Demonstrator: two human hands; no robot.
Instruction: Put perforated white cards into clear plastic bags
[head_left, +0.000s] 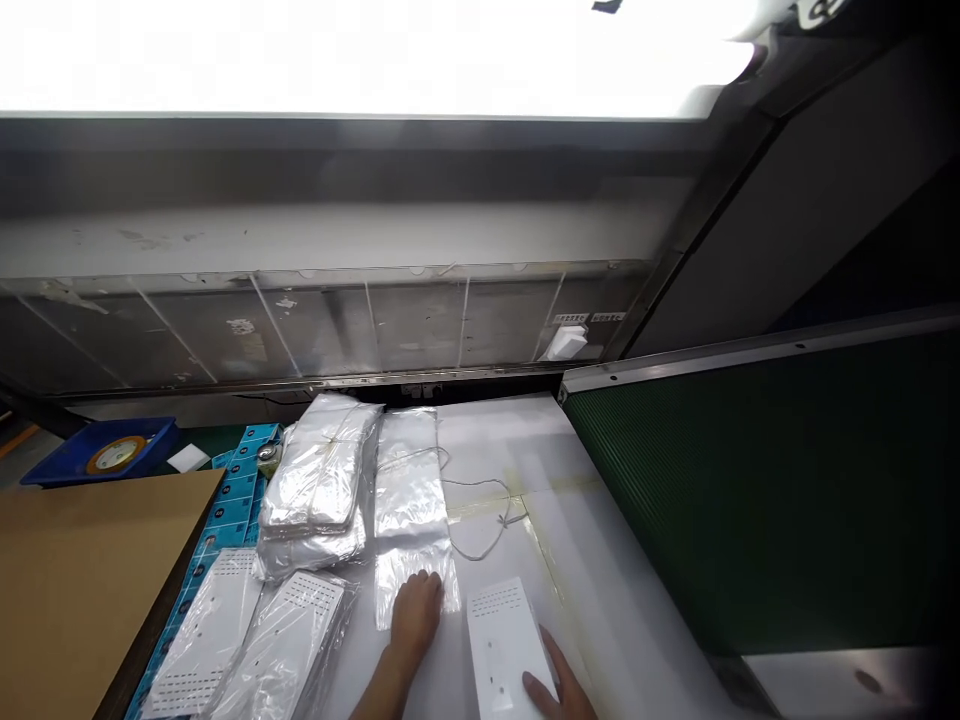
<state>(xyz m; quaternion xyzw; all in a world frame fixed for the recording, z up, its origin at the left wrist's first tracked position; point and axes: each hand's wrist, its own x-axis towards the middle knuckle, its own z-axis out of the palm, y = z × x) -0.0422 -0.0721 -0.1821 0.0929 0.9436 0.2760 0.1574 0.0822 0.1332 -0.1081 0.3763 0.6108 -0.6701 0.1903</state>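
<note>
My right hand (561,690) grips a white rectangular panel (495,640) with rows of slots and a few small holes. Its thumb lies on the face and the other fingers are at the right side. My left hand (417,615) has its fingers curled onto the near end of a flat clear plastic bag (411,500), which lies lengthwise on the white work surface (540,560). Left of that hand are white slotted panels in clear bags (289,640). Behind them stands a tied stack of clear plastic bags (319,470).
A green ribbed conveyor belt (787,480) with a metal edge runs along the right. A loose loop of string (480,555) lies on the surface. At left are a cardboard sheet (97,560), a blue tray (60,465) with a tape roll (116,455), and blue printed boxes (232,510).
</note>
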